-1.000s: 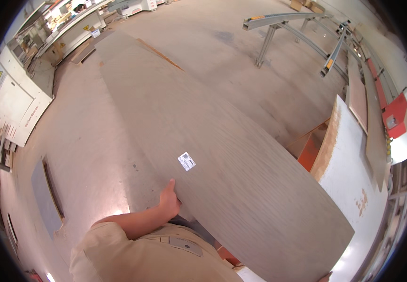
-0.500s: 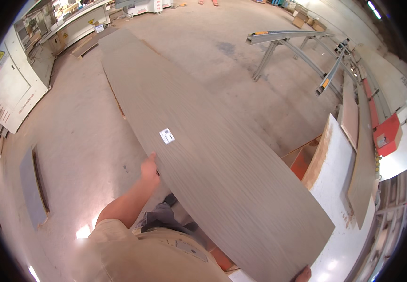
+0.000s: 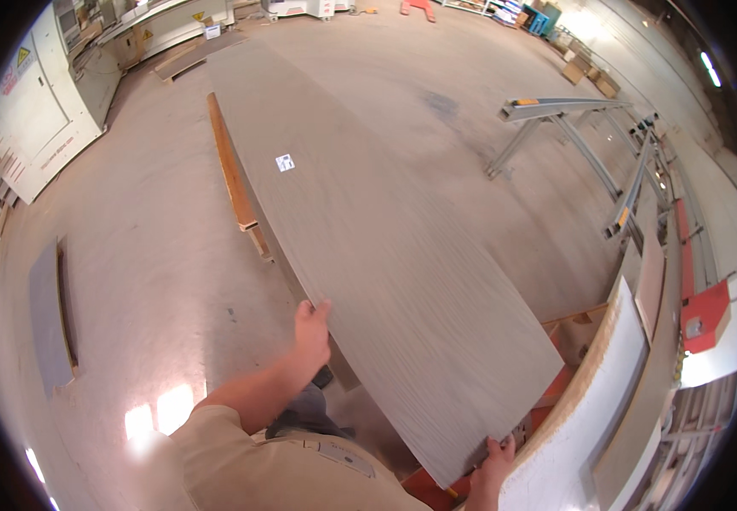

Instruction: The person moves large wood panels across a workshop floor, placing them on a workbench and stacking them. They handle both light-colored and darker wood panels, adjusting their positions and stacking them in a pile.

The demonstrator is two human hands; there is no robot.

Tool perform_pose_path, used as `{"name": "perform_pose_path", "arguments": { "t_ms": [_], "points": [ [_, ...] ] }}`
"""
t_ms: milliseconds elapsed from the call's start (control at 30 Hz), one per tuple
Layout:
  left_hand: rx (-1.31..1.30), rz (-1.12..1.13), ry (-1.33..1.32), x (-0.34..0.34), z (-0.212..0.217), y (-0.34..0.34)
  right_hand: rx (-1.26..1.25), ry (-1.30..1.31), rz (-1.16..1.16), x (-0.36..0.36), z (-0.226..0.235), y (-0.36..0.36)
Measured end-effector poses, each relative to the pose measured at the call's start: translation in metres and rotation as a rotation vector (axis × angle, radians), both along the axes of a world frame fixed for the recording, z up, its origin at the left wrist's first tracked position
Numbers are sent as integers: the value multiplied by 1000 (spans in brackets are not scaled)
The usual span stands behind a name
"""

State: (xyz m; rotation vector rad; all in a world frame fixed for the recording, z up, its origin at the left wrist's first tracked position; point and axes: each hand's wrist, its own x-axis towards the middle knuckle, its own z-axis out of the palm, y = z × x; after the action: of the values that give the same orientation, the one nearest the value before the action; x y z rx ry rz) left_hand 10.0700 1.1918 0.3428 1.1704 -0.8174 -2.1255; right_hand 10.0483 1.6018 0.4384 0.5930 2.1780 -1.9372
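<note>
A long grey wood-grain panel (image 3: 368, 230) is held flat above a workshop floor (image 3: 155, 247), its far end stretching toward the machines at the top left. The left hand (image 3: 311, 330) is closed over the panel's left long edge, fingers on top; the right hand (image 3: 494, 467) is clamped on the near right corner, its grip partly cut off by the lower rim. A small white label (image 3: 284, 162) is stuck on the panel's upper face. A narrow orange-brown board (image 3: 234, 170) is seen just beside and below the left edge. Open concrete is left on the left side, up to a flat grey sheet (image 3: 47, 315) lying well apart. On the right, room is narrowed by a metal roller stand (image 3: 573, 136) and leaning white boards (image 3: 590, 409). What lies beneath the panel is hidden.
</note>
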Motion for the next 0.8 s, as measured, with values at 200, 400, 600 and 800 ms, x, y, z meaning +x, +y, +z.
{"name": "perform_pose_path", "arguments": {
  "t_ms": [200, 400, 600, 800],
  "points": [
    [-340, 73, -274, -3, -83, -60, -170, -280, 81, -33, -50, -96],
    [436, -136, -493, 43, -160, -75, -283, -467, 53, -44, -85, -141],
    [-64, 253, -487, 27, -196, -29, -315, -549, 22, -39, -116, -166],
    [188, 86, -447, 32, -179, -34, -378, -560, 37, -35, -140, -205]
  ]
}}
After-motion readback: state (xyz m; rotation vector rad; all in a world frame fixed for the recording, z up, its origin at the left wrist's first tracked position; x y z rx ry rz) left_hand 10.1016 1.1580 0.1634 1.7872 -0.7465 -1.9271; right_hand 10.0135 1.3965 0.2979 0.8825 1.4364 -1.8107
